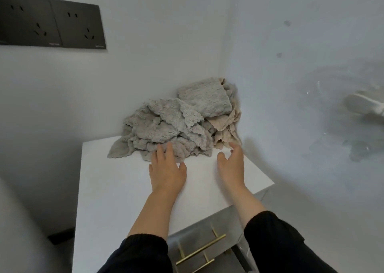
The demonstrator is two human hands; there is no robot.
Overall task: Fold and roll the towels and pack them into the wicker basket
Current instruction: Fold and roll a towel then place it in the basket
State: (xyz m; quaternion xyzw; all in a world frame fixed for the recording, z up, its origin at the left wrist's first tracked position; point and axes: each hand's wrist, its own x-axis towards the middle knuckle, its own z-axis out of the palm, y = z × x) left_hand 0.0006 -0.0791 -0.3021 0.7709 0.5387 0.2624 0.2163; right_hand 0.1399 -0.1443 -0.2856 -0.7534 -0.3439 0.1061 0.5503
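A crumpled heap of grey towels lies at the back of the white cabinet top, pushed into the wall corner. A beige towel shows at the heap's right side, and a grey piece leans up against the wall. My left hand lies flat with straight fingers, its fingertips touching the heap's front edge. My right hand hovers with relaxed fingers beside the beige towel, holding nothing. No wicker basket is in view.
Two dark wall sockets sit high on the left wall. Below the cabinet top are drawers with brass handles. The cabinet's right edge drops to a grey floor, where a pale blurred object lies.
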